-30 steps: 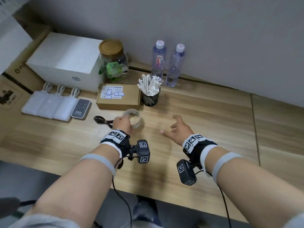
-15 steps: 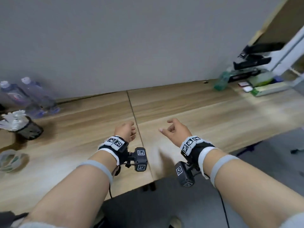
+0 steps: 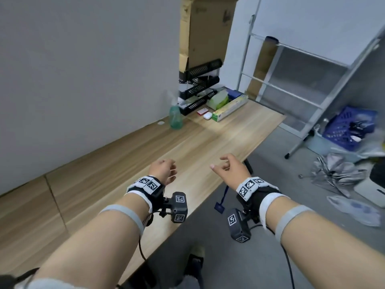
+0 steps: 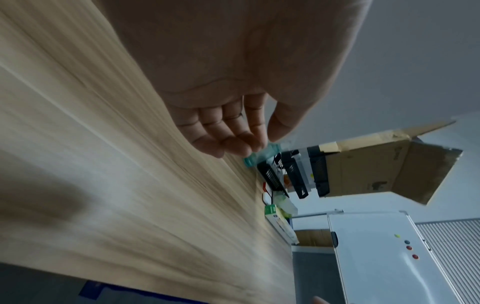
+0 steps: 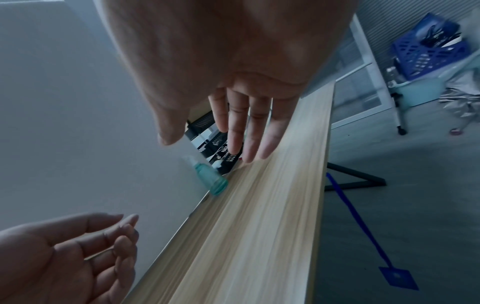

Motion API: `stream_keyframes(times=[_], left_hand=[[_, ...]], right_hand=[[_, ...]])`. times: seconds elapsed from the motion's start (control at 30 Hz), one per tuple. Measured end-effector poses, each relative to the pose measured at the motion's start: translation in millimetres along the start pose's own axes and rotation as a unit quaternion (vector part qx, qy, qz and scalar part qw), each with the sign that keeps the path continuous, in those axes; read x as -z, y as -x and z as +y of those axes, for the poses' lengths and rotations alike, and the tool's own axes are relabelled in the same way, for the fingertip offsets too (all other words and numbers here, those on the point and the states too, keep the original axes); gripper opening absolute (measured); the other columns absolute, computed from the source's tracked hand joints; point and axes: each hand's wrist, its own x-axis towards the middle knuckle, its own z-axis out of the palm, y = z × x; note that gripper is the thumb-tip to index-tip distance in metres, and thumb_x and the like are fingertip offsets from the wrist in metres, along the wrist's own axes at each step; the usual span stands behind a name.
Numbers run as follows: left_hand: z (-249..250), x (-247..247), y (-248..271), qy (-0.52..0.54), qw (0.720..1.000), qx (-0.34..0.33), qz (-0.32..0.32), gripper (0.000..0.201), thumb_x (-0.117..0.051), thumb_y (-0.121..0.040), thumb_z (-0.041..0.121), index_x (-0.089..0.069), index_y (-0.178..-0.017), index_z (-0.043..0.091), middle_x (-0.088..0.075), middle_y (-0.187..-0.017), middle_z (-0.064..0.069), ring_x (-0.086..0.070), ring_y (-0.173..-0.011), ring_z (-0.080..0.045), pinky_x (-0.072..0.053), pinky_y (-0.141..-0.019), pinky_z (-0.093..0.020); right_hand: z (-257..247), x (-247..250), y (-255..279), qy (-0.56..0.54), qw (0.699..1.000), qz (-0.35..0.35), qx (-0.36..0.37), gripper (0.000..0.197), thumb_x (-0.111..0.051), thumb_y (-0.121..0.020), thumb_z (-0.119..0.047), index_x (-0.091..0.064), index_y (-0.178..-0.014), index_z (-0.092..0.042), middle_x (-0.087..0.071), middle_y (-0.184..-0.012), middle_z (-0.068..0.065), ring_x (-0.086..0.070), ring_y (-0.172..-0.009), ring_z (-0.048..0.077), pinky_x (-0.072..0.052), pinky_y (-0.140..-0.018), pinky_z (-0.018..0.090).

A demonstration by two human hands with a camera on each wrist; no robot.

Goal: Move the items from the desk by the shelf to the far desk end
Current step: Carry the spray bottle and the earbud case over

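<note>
At the desk end by the metal shelf (image 3: 295,65) stand a green spray bottle (image 3: 175,117), a black stacked paper tray (image 3: 198,86), a small red box (image 3: 202,111), a white earbud case (image 3: 207,115), a long green-and-white box (image 3: 230,110) and a pale green tissue pack (image 3: 217,99). My left hand (image 3: 164,170) hovers over the wooden desk (image 3: 116,174) with loosely curled fingers and holds nothing. My right hand (image 3: 229,166) hangs at the desk's front edge, fingers relaxed, empty. The bottle (image 5: 211,176) and tray (image 4: 291,174) lie well beyond both hands.
A tall cardboard box (image 3: 203,32) leans behind the tray. Right of the desk lie a blue basket (image 3: 346,128), a folded grey umbrella (image 3: 335,174) and plastic bags on the grey floor. A whiteboard (image 4: 384,257) stands past the desk end. A blue lanyard (image 3: 223,197) hangs by the desk's edge.
My view has swung right, from the desk end with bottles, jar and boxes to the shelf end. My left hand has let go of the tape roll there; both hands now hang empty.
</note>
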Motion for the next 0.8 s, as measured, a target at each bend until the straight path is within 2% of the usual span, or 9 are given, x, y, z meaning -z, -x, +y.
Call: stream_keyframes(times=[0.17, 0.3, 0.37, 0.47, 0.63, 0.7, 0.8], left_hand=[[14, -66, -74, 0.013, 1.0, 0.014, -0.015, 0.011, -0.056, -0.098, 0.013, -0.056, -0.087, 0.012, -0.058, -0.079, -0.005, -0.055, -0.067, -0.018, -0.048, -0.065, -0.03], [22, -103, -146, 0.027, 0.999, 0.028, -0.002, 0.004, -0.057, -0.097, 0.013, -0.056, -0.093, 0.011, -0.058, -0.081, -0.004, -0.056, -0.068, -0.017, -0.048, -0.065, -0.03], [27, -117, -177, 0.033, 0.999, 0.042, 0.012, 0.006, -0.058, -0.096, 0.012, -0.056, -0.091, 0.012, -0.058, -0.08, -0.003, -0.056, -0.068, -0.017, -0.047, -0.065, -0.03], [42, -138, -211, 0.028, 0.998, 0.05, 0.012, 0.013, -0.06, -0.096, 0.013, -0.055, -0.085, 0.017, -0.059, -0.081, -0.002, -0.057, -0.068, -0.015, -0.045, -0.063, -0.029], [72, -178, -256, 0.007, 0.998, 0.053, 0.024, 0.009, -0.062, -0.094, 0.014, -0.055, -0.089, 0.019, -0.06, -0.085, -0.001, -0.06, -0.071, -0.014, -0.046, -0.062, -0.027], [81, -188, -272, 0.0, 0.998, 0.055, 0.044, 0.009, -0.063, -0.092, 0.013, -0.056, -0.095, 0.018, -0.062, -0.092, -0.004, -0.061, -0.076, -0.015, -0.049, -0.064, -0.028], [88, -186, -298, -0.02, 0.991, 0.064, 0.119, 0.036, -0.07, -0.086, 0.015, -0.053, -0.117, 0.012, -0.064, -0.094, -0.008, -0.062, -0.08, -0.02, -0.056, -0.073, -0.035]], right_hand=[[25, 29, -85, 0.027, 1.0, -0.011, -0.008, 0.053, -0.069, -0.083, -0.049, -0.052, -0.125, -0.021, -0.064, -0.093, -0.006, -0.06, -0.09, 0.012, -0.045, -0.08, 0.027], [35, 39, -172, 0.067, 0.997, -0.04, -0.013, 0.051, -0.07, -0.084, -0.043, -0.052, -0.126, -0.02, -0.064, -0.092, -0.008, -0.062, -0.093, 0.014, -0.048, -0.086, 0.029], [38, 43, -211, 0.088, 0.994, -0.066, -0.021, 0.05, -0.07, -0.084, -0.042, -0.052, -0.125, -0.02, -0.066, -0.094, -0.005, -0.063, -0.095, 0.016, -0.047, -0.088, 0.03], [39, 54, -258, 0.113, 0.99, -0.086, -0.016, 0.046, -0.069, -0.084, -0.038, -0.053, -0.123, -0.02, -0.068, -0.099, -0.002, -0.063, -0.092, 0.017, -0.045, -0.082, 0.027], [46, 80, -326, 0.128, 0.987, -0.098, -0.018, 0.041, -0.069, -0.084, -0.033, -0.055, -0.121, -0.02, -0.066, -0.101, 0.0, -0.061, -0.088, 0.016, -0.041, -0.076, 0.024], [50, 87, -356, 0.141, 0.984, -0.108, -0.012, 0.042, -0.07, -0.084, -0.031, -0.056, -0.121, -0.018, -0.063, -0.1, 0.0, -0.061, -0.091, 0.018, -0.041, -0.077, 0.024], [55, 84, -400, 0.168, 0.979, -0.114, 0.0, 0.041, -0.068, -0.083, -0.027, -0.057, -0.12, -0.016, -0.062, -0.105, 0.002, -0.061, -0.101, 0.022, -0.042, -0.082, 0.025]])
